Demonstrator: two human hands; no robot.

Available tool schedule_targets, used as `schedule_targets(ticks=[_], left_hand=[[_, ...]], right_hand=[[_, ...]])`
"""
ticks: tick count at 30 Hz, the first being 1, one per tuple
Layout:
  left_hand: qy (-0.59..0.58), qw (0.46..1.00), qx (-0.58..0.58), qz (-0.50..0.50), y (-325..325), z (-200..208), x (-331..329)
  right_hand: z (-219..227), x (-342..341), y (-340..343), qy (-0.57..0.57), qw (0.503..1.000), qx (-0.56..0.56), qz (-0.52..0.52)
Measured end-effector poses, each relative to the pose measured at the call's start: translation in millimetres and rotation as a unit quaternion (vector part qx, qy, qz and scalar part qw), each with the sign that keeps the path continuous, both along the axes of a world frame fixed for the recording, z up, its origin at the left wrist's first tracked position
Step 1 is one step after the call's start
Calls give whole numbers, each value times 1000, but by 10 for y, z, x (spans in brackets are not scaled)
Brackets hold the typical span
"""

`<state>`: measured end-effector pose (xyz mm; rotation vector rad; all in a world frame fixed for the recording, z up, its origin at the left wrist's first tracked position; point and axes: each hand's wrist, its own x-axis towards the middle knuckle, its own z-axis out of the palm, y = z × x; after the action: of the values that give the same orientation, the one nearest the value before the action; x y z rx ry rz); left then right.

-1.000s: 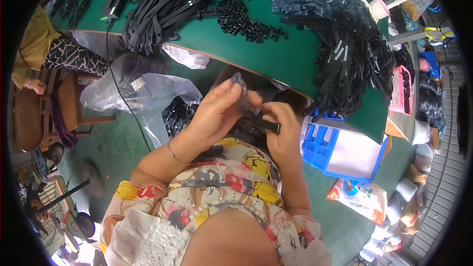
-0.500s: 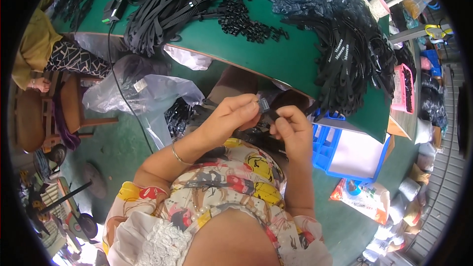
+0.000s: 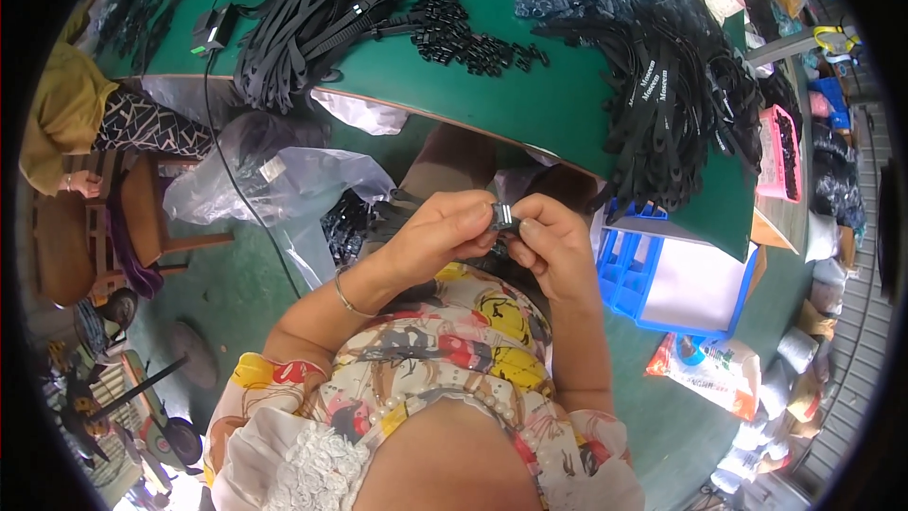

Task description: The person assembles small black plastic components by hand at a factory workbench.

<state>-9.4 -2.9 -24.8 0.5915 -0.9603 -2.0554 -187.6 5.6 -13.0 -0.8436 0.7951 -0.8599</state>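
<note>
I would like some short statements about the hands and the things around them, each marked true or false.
1. Both hands pinch one small black clip between them. True.
2. The left hand wears a thin bracelet at the wrist. True.
3. The right hand rests flat on the green table. False: it is raised below the table edge, at the clip.
4. The blue crate stands on the table. False: it stands lower, beside the person's right arm.
5. Black straps lie piled on the table. True.

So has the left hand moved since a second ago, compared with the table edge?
Yes. The left hand has dropped lower, away from the green table's edge, and now pinches the small black clip together with the right hand.
</note>
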Motion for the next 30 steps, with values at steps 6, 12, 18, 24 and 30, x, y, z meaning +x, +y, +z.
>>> schedule_targets(ticks=[6,12,18,24,30], left_hand=[[97,995,12,-7,40,-118,-15],[108,994,17,-20,39,-125,-14],[127,992,18,-25,39,-163,6],[117,992,21,-31,40,-160,7],[32,999,18,-25,41,-86,51]], right_hand=[[35,48,25,18,999,-30,-37],[-21,48,46,-14,999,-2,-30],[-30,71,37,-9,999,-23,-21],[-60,65,55,-12,999,-29,-20],[17,126,22,11,998,-57,-22]])
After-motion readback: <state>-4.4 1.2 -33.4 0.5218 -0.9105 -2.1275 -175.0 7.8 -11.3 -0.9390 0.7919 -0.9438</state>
